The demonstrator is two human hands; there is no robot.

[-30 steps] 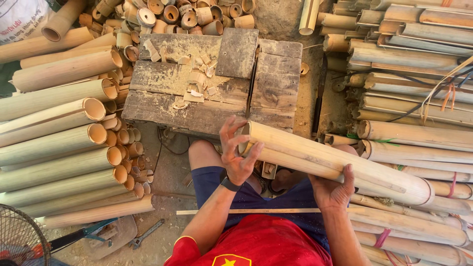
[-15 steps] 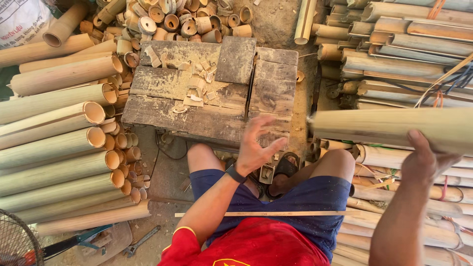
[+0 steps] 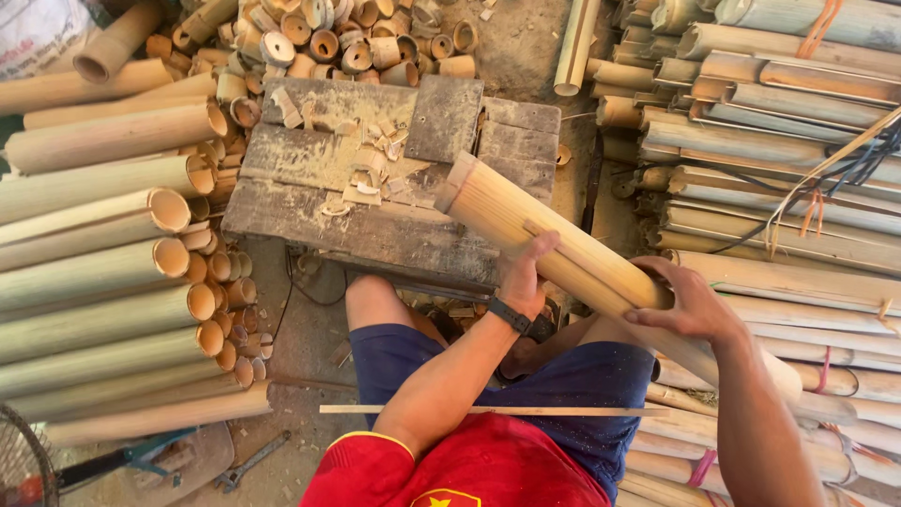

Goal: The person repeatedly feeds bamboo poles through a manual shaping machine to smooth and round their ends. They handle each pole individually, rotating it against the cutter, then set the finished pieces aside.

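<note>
Over the lap, slanting from upper left to lower right: one pale bamboo pole, held in both hands. Its upper cut end lies over the near right part of the wooden block; whether it touches the wood, cannot tell. Its lower end runs down past the right thigh toward the poles stacked at right.

Left hand: fingers curled up against the pole's near side at mid-length, gripping it. Dark wristband on that wrist.

Right hand: laid over the top of the pole further down, fingers wrapped round it, closed on the pole.

Block: weathered planks, with pale chips scattered on the middle of its top.

Left of the block: stack of long poles, open ends facing the block, short rings just beside them. Behind the block: heap of short cut sections. Right: second stack of poles, some tied with orange bands.

A thin strip lies crosswise over the blue shorts. Wrench on the ground, lower left; fan guard in the corner.
</note>
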